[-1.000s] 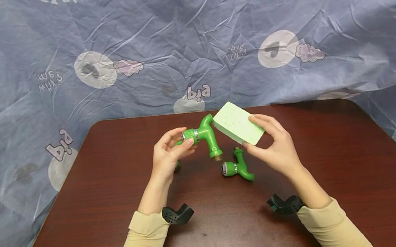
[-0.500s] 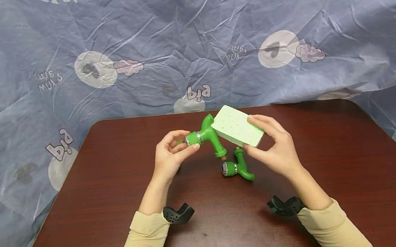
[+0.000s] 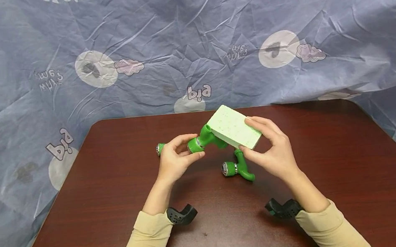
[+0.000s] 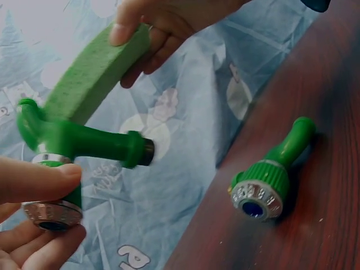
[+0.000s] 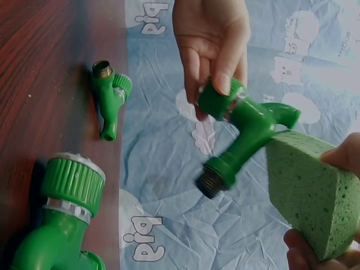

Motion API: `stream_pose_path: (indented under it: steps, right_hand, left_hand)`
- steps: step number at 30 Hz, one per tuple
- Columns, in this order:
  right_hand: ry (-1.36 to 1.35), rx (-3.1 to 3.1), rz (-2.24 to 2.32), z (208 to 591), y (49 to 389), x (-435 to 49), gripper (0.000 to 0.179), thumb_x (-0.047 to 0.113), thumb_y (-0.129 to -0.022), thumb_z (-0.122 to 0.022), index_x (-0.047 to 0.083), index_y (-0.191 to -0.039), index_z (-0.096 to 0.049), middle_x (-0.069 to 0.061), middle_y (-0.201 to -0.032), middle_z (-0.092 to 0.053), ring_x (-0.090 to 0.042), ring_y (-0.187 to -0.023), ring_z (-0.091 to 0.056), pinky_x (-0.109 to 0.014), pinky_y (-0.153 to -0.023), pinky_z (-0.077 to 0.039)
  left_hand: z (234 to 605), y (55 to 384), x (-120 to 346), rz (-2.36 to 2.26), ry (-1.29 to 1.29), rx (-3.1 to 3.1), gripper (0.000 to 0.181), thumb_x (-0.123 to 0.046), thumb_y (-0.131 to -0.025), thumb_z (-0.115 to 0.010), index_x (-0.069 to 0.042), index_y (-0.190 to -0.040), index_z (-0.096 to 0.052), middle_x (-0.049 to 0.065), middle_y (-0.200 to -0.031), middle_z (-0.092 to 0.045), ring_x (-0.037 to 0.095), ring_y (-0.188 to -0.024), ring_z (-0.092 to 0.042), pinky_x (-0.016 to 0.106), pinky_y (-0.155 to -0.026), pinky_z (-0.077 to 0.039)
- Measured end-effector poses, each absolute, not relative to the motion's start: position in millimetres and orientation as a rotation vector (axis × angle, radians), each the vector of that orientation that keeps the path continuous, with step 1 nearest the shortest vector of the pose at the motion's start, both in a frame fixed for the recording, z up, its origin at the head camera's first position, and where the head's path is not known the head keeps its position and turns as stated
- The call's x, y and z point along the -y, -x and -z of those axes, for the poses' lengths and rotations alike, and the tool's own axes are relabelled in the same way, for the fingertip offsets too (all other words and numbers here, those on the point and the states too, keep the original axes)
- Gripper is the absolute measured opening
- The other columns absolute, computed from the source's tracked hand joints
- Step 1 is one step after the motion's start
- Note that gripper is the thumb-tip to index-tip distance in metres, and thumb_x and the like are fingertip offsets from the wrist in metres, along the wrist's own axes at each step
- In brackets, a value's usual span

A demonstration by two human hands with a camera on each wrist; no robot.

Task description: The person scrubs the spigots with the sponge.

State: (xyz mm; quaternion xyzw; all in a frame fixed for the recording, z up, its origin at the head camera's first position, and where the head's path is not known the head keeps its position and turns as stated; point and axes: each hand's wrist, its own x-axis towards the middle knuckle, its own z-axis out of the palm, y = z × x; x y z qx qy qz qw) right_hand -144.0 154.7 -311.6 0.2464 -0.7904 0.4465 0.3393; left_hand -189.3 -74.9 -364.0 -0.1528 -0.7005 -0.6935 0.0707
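Note:
My left hand (image 3: 174,160) pinches the ribbed knob of a green faucet (image 4: 62,135) between thumb and fingers, holding it up over the table. The faucet's brass threaded end (image 5: 209,184) points down and away from the knob. In my right hand (image 3: 276,152) is a light green, pitted sponge (image 3: 234,127), gripped by one end. The sponge's other end lies right at the faucet's body and spout, covering part of them in the head view. Below the sponge, a second green faucet (image 3: 243,170) rests on the table.
Behind my left hand a third green faucet lies on the table, its knob (image 3: 160,149) showing; the right wrist view shows this faucet (image 5: 107,101) whole. The dark red wooden table (image 3: 214,239) ends at a blue-grey printed cloth (image 3: 186,36) hanging behind.
My left hand has shifted right and slightly down, tilting its faucet so the threaded end goes behind the sponge. The sponge has moved a little left. The third faucet's knob has come into sight.

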Motion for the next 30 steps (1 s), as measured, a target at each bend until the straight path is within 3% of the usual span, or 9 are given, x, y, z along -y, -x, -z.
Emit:
stream_pose_path:
  steps: [11,19,30]
  right_hand:
    - [-0.594,2.096,-1.180,343,161,-161,0.056,0.001,-0.063,-0.084,0.003,-0.116,-0.065,-0.008,-0.117,-0.060,-0.021,-0.102,-0.056,-0.016,-0.083,-0.042]
    - [-0.295,2.090,-1.052,343,172,-177,0.052,0.011,-0.066,-0.083,0.004,-0.115,-0.067,-0.005,-0.116,-0.062,-0.021,-0.099,-0.058,-0.009,-0.073,-0.041]
    - [-0.557,2.097,-1.258,339,155,-154,0.056,-0.008,-0.065,-0.081,-0.006,-0.118,-0.061,-0.016,-0.120,-0.057,-0.020,-0.103,-0.055,-0.011,-0.081,-0.044]
  left_hand:
    - [364,189,70,2.215,0.474,1.870,0.046,0.016,-0.066,-0.076,0.008,-0.108,-0.061,0.011,-0.100,-0.066,0.017,-0.082,-0.066,0.033,-0.072,-0.057]
    - [362,189,73,2.280,0.429,1.795,0.048,0.018,-0.065,-0.074,0.008,-0.109,-0.059,0.005,-0.097,-0.065,0.015,-0.074,-0.067,0.028,-0.066,-0.057]
    - [364,189,67,2.303,0.431,1.822,0.050,0.020,-0.063,-0.075,0.009,-0.108,-0.059,0.010,-0.097,-0.066,0.018,-0.075,-0.067,0.032,-0.067,-0.057]
